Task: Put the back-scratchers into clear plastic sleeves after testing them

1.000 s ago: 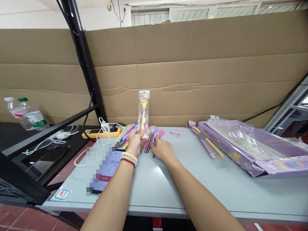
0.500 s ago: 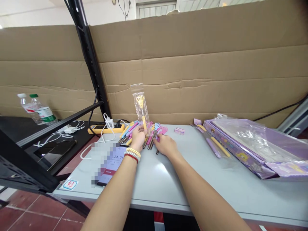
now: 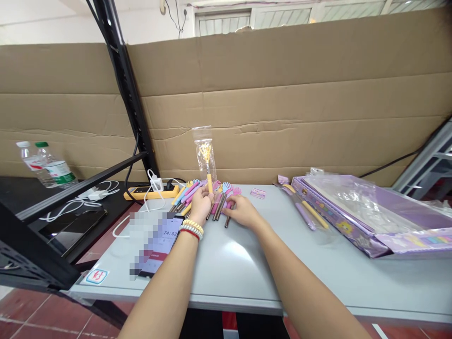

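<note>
Upright in my left hand (image 3: 200,206) is a yellow back scratcher (image 3: 209,181) with a hand-shaped head. A clear plastic bag (image 3: 202,162) covers its upper part, and my fingers are closed around the lower handle. My right hand (image 3: 244,212) is at the right end of a pile of back scratchers (image 3: 220,203) in pink, blue, purple and yellow with metal rods. Its fingertips are closed on a pink back scratcher (image 3: 228,218) lying there; the fingers partly hide the grip.
A phone (image 3: 162,245) showing a timer lies left of my left forearm. Behind it are a yellow power strip (image 3: 151,192) and white cables. A small card (image 3: 258,193), bagged back scratchers (image 3: 307,212) and a purple box (image 3: 342,221) with clear bags are on the right. Cardboard (image 3: 282,108) stands behind.
The bagged yellow back scratcher stands a little straighter in my left hand. My right hand stays at the pile's right end. The whole view has shifted slightly.
</note>
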### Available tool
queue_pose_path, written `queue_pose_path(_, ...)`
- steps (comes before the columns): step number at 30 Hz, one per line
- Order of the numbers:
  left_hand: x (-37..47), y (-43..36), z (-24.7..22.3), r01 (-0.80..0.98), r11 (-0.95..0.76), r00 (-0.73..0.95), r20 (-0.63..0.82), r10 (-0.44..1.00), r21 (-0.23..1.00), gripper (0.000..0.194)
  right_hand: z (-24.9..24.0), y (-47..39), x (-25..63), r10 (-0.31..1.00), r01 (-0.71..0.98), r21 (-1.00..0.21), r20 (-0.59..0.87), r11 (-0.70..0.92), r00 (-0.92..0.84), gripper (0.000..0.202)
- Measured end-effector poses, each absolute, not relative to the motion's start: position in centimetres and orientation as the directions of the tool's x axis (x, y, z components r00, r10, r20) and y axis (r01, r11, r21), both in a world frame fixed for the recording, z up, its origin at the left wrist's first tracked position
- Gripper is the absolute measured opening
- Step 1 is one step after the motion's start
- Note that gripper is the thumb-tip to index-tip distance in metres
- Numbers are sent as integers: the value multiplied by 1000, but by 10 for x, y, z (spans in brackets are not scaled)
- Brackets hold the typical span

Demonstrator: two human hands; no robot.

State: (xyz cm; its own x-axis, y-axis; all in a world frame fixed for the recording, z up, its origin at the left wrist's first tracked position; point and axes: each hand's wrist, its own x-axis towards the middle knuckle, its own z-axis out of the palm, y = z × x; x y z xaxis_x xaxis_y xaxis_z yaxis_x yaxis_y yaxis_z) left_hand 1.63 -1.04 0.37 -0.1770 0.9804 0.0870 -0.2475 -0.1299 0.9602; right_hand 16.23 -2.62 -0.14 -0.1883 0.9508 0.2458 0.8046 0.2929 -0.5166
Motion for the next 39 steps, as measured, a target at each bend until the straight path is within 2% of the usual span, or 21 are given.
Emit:
queue_pose_path(3, 15, -10, 3, -233, -148, -152, 115, 982, 961, 21, -7, -19, 172, 928, 759, -556, 329, 339, -174, 39)
queue_pose_path(6, 14, -8, 3, -212, -180, -160, 147, 976, 961, 21, -14, -16, 176, 922, 742, -572, 352, 350, -163, 55)
queue_pose_path(10, 13, -6, 1, -180, -210, -205, 172, 964, 961, 20, -21, -15, 175, 927, 738, -573, 319, 355, -198, 83)
queue_pose_path(13, 12, -4, -1, -171, -231, -221, 191, 956, 958, 18, -22, -14, 172, 941, 742, -583, 264, 332, -214, 91)
queue_pose_path(20, 8, 1, -7, -150, -235, -223, 198, 954, 960, 21, -21, -8, 169, 961, 749, -603, 179, 276, -209, 85)
queue_pose_path(28, 6, 3, -14, -127, -246, -220, 215, 952, 961, 20, -22, -8, 167, 943, 765, -554, 235, 328, -234, 67)
queue_pose_path(33, 8, 0, -10, -102, -223, -206, 199, 958, 969, 19, -22, -10, 167, 939, 765, -549, 250, 339, -236, 65)
queue_pose_path(39, 9, 1, -5, -149, -205, -268, 160, 950, 967, 16, -24, -10, 168, 940, 751, -569, 259, 336, -224, 66)
